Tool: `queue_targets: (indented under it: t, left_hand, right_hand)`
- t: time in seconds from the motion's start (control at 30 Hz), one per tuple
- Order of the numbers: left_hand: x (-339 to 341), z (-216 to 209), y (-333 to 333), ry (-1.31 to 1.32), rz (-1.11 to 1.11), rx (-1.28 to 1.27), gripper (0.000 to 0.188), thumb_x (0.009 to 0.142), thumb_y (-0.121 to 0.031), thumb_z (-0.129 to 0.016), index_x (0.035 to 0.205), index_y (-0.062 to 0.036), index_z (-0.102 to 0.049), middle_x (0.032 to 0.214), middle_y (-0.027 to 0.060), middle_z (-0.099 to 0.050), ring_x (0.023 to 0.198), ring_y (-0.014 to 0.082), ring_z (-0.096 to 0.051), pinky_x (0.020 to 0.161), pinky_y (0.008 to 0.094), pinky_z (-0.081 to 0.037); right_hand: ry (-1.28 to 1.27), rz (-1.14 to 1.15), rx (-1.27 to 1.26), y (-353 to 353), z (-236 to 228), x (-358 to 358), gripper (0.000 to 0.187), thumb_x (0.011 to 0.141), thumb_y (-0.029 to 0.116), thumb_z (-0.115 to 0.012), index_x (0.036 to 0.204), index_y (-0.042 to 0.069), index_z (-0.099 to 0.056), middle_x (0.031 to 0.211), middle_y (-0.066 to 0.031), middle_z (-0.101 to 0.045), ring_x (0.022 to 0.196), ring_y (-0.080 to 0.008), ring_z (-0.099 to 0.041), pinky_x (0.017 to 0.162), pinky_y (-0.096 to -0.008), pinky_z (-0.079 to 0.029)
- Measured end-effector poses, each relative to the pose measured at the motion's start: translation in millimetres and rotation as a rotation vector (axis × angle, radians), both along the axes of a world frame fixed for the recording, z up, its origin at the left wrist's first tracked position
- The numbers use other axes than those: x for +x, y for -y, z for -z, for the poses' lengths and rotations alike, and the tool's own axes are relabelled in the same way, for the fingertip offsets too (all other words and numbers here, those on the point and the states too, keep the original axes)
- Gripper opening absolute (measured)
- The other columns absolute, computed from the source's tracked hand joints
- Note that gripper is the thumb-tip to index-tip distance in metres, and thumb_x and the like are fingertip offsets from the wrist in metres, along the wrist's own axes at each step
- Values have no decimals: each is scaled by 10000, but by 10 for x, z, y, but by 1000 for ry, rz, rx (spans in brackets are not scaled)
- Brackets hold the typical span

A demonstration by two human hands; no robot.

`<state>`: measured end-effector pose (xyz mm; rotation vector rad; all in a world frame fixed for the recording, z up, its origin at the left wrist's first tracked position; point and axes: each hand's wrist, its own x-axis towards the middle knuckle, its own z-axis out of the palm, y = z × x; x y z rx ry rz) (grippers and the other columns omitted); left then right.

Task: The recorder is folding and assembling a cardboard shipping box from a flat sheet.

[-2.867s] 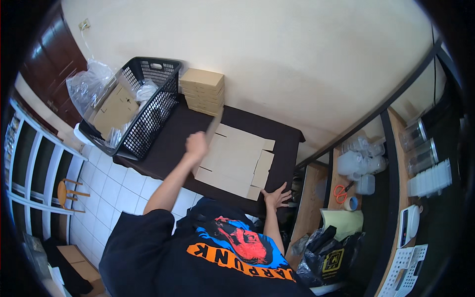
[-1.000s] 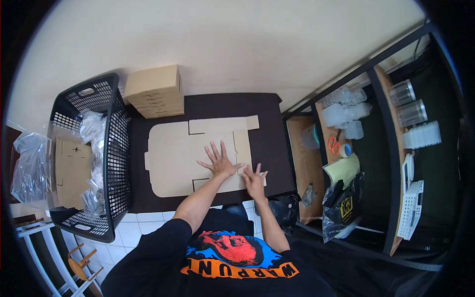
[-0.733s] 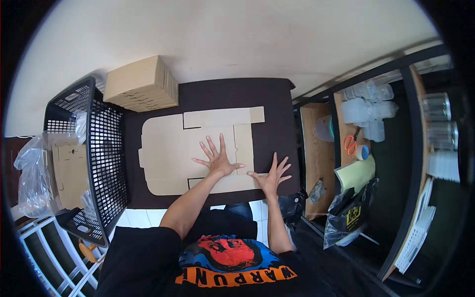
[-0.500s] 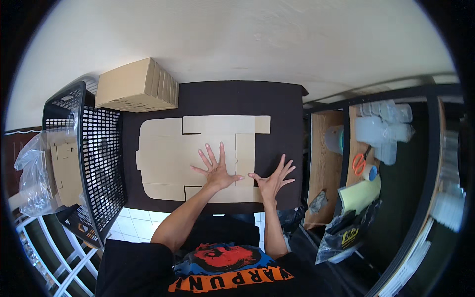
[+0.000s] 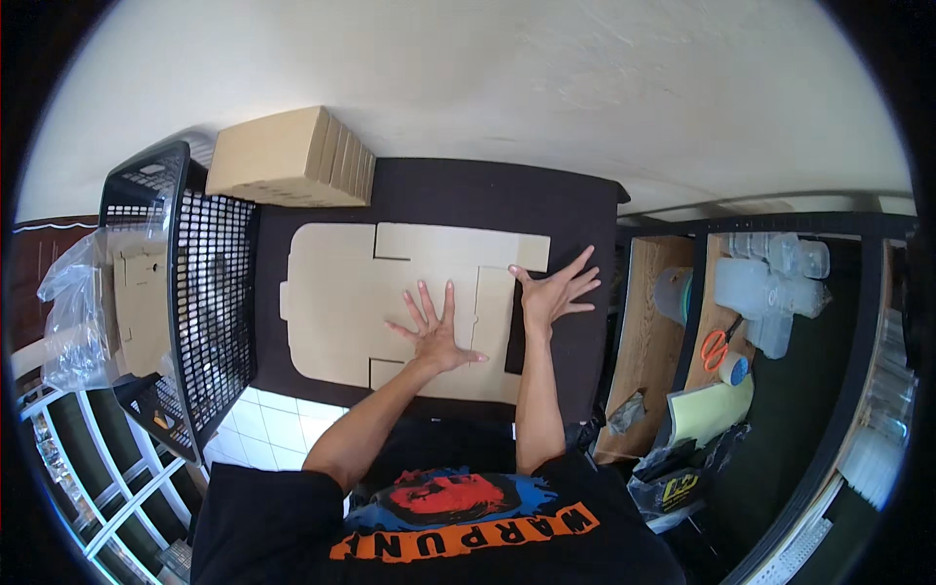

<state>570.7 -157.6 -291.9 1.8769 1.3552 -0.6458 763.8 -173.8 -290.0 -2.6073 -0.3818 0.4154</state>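
A flat, die-cut cardboard box blank (image 5: pixel 336 307) lies unfolded on the dark tabletop, with its slits and crease lines showing. My left hand (image 5: pixel 436 338) rests on its middle-right part, palm down and fingers spread. Over the far right corner of the blank is my right hand (image 5: pixel 553 292), fingers fanned out and the thumb at the tab there. Neither hand grips anything. Part of the near edge is hidden under my left forearm.
Several folded cardboard boxes (image 5: pixel 283 161) stand in a row at the far left. Beside them, a black plastic basket (image 5: pixel 210 302) holds more cardboard (image 5: pixel 141 312) and clear plastic. On the right, a shelf (image 5: pixel 643 341) carries orange-handled scissors (image 5: pixel 715 349), a tape roll (image 5: pixel 733 368) and clear containers (image 5: pixel 756 283).
My right hand has moved away from me, from the blank's near right side to its far right corner. My left hand stays on the blank. The whole view has shifted slightly.
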Motion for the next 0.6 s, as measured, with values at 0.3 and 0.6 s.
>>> queue_targets:
  t: [0.3, 0.6]
  left_hand:
    - [-4, -24, 12, -14, 22, -13, 1685, 554, -725, -928, 1665, -270, 254, 1651, 290, 393, 1464, 531, 437, 983, 914, 153]
    - [-195, -13, 41, 132, 62, 66, 1726, 498, -706, -953, 1678, -246, 220, 1663, 296, 366, 1474, 544, 414, 951, 929, 162]
  right_hand:
    - [10, -143, -84, 1038, 4, -500, 1460, 680, 527, -955, 1713, 147, 4, 1682, -424, -45, 1566, -614, 6, 1147, -842, 8]
    - [-51, -218, -330, 1483, -269, -867, 1549, 578, 470, -1014, 1711, 145, -10, 1670, -436, -79, 1574, -597, 15, 1153, -839, 5]
